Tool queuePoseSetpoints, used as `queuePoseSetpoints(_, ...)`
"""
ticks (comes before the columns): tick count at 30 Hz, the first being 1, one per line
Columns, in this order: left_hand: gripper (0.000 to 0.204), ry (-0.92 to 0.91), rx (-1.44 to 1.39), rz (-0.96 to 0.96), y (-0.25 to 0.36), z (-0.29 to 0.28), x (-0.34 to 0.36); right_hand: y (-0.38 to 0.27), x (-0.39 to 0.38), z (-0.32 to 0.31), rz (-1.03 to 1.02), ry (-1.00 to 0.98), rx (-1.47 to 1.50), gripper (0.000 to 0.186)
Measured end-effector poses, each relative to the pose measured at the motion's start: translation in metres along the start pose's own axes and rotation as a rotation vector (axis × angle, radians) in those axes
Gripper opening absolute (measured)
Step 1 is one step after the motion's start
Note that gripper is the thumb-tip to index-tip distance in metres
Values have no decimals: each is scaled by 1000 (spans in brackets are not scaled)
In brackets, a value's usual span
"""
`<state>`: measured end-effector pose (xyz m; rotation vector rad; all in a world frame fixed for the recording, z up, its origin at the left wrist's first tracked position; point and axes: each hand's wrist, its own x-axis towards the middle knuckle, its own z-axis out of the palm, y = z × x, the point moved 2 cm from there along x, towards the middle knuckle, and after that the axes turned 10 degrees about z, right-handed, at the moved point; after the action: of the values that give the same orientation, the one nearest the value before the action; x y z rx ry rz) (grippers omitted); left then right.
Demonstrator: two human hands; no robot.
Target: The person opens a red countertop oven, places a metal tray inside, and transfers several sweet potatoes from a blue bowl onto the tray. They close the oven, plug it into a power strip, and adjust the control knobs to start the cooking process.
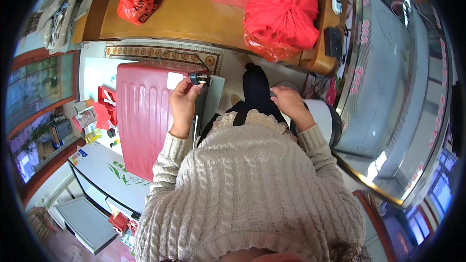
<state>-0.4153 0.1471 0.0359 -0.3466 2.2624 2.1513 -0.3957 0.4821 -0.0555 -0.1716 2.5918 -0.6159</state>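
My left hand (183, 103) pinches a black electrical plug (198, 78) with metal prongs, between thumb and fingers. From the plug a thin black cord (200, 59) curves up and left. Beside that hand, on its left, is a large red ribbed case (143, 116), with a white patch near its upper right corner. My right hand (291, 104) is by my black-clad leg (257, 85), its fingers loosely bent and apart, with nothing seen in it. A white round-edged surface (320, 119) lies just right of that hand.
Across the front stands a brown wooden cabinet (189, 14) bearing a red plastic bag (141, 0) and a red cloth bundle (281, 14). A white power strip (336, 0) lies at its right. A large glass tank (383, 77) fills the right; a red box (108, 102) is left.
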Motion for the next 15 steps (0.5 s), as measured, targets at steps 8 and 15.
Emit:
queuePoseSetpoints(8,17,54,120,-162,9,24,97,63,297,-38,200,187,797,51)
queuePoseSetpoints(15,22,177,202,-283,-28,27,157,133,577,-93,410,176,1432,94)
